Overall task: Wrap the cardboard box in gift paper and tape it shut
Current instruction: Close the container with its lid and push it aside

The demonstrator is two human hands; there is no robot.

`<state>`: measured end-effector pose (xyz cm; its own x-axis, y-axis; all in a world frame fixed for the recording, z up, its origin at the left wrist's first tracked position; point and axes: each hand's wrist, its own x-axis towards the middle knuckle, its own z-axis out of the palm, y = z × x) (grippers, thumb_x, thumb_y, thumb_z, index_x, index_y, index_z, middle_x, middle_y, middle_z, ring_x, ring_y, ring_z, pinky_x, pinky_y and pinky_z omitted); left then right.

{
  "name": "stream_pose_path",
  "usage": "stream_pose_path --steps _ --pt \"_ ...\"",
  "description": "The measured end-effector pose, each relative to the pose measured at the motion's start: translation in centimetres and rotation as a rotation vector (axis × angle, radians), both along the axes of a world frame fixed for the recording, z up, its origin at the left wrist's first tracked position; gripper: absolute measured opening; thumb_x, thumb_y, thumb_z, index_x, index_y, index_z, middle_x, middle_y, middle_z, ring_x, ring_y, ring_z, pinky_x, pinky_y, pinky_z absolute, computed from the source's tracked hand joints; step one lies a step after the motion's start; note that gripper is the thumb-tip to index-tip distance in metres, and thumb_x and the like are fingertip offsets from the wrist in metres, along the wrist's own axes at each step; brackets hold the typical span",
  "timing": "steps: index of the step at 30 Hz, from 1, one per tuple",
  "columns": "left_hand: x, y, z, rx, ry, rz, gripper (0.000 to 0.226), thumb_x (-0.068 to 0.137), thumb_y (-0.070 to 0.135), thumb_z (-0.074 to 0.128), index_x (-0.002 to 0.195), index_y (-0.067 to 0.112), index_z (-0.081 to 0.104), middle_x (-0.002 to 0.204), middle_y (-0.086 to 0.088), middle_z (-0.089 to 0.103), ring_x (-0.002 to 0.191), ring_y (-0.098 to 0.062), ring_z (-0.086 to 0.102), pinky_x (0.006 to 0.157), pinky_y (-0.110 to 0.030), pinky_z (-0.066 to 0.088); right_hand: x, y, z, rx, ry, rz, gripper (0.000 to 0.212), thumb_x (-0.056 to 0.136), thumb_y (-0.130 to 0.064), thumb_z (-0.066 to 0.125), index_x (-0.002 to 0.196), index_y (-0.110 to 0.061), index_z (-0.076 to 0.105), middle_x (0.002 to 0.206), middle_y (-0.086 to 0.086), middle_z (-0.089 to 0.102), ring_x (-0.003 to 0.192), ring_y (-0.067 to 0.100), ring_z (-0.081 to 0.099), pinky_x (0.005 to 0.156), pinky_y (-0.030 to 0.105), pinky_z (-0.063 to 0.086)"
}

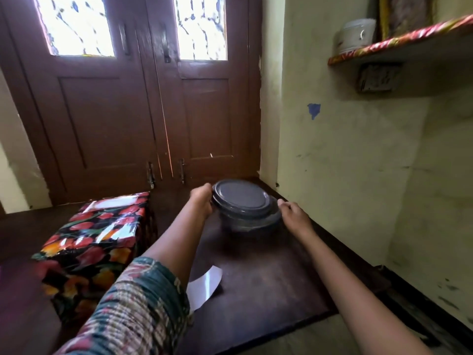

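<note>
No legible text, labels, brands or numbers anywhere, blurred frame

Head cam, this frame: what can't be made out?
Lidded container: contents, hidden by its lid; head view, motion-blurred.
Right hand: whether its fingers touch the container; blurred.
Wrapped box: near corner behind the left sleeve; far sides face away.
White paper: partly behind the same sleeve.
Shelf pot: too blurred to identify.
</note>
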<state>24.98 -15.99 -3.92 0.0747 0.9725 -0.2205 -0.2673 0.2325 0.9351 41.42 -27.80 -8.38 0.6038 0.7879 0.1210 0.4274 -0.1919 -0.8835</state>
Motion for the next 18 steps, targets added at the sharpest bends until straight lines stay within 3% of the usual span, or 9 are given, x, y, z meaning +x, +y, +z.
stream_pose_path --steps 2,3,5,7,9,11,15,18 --pt "-0.3 0.0 -0.8 -0.048 0.098 -0.048 0.018 0.094 0.003 0.037 0.093 0.007 0.054 0.058 -0.006 0.056 0.039 -0.017 0.054 0.027 -0.015 0.038 0.1 0.2 0.6 -0.033 -0.023 -0.015 0.049 0.099 -0.038 0.036 0.118 0.003 0.055 0.127 0.023 0.054 0.118 0.034 0.049 0.090 0.031 0.037" --pt "-0.3 0.3 -1.1 -0.050 0.159 -0.054 0.019 0.092 0.001 0.037 0.095 0.006 0.054 0.064 -0.007 0.058 0.046 -0.018 0.054 0.027 -0.016 0.039 0.1 0.3 0.9 -0.049 -0.025 -0.023 0.051 0.099 -0.038 0.035 0.117 0.006 0.055 0.126 0.024 0.054 0.117 0.034 0.049 0.089 0.031 0.037" --pt "-0.3 1.2 -1.5 -0.028 0.308 -0.053 0.028 0.087 0.000 0.042 0.111 -0.001 0.056 0.094 -0.014 0.063 0.064 -0.021 0.055 0.029 -0.020 0.043 0.3 0.7 1.1 -0.072 -0.023 -0.031 0.054 0.099 -0.039 0.035 0.116 0.008 0.056 0.125 0.026 0.055 0.115 0.035 0.050 0.089 0.032 0.038" --pt "0.0 2.0 -1.9 0.025 0.479 -0.067 0.037 0.087 0.007 0.048 0.122 -0.002 0.054 0.118 -0.017 0.061 0.081 -0.026 0.061 0.043 -0.026 0.051 0.3 1.3 1.1 -0.073 0.019 -0.024 0.057 0.098 -0.042 0.037 0.113 0.008 0.058 0.121 0.025 0.057 0.112 0.035 0.053 0.091 0.034 0.040" --pt "0.5 2.2 -2.2 0.078 0.591 -0.095 0.039 0.087 0.020 0.053 0.120 0.000 0.057 0.119 -0.017 0.061 0.090 -0.028 0.064 0.064 -0.033 0.056 0.3 2.0 0.9 -0.058 0.114 -0.014 0.060 0.095 -0.046 0.041 0.118 0.007 0.057 0.123 0.023 0.057 0.112 0.035 0.054 0.093 0.039 0.044" --pt "0.8 2.0 -2.4 0.137 0.710 -0.094 0.041 0.083 0.031 0.061 0.110 0.001 0.062 0.111 -0.015 0.065 0.093 -0.028 0.066 0.075 -0.036 0.058 0.3 2.6 0.7 -0.034 0.257 -0.026 0.066 0.091 -0.049 0.047 0.129 0.004 0.048 0.131 0.020 0.052 0.115 0.035 0.052 0.089 0.040 0.048" --pt "1.0 2.3 -2.3 0.164 0.842 -0.179 0.041 0.074 0.033 0.075 0.098 0.001 0.064 0.105 -0.017 0.067 0.093 -0.028 0.067 0.083 -0.041 0.057 1.0 3.4 0.8 0.002 0.472 -0.050 0.076 0.081 -0.051 0.062 0.135 -0.001 0.041 0.135 0.016 0.048 0.118 0.034 0.050 0.078 0.037 0.047" --pt "0.9 2.5 -1.9 0.115 0.810 -0.300 0.037 0.079 0.032 0.072 0.095 0.002 0.057 0.102 -0.017 0.063 0.094 -0.029 0.065 0.080 -0.039 0.056 1.4 3.9 0.7 -0.024 0.512 -0.041 0.076 0.078 -0.035 0.072 0.136 0.001 0.037 0.136 0.016 0.046 0.119 0.034 0.049 0.078 0.037 0.045"
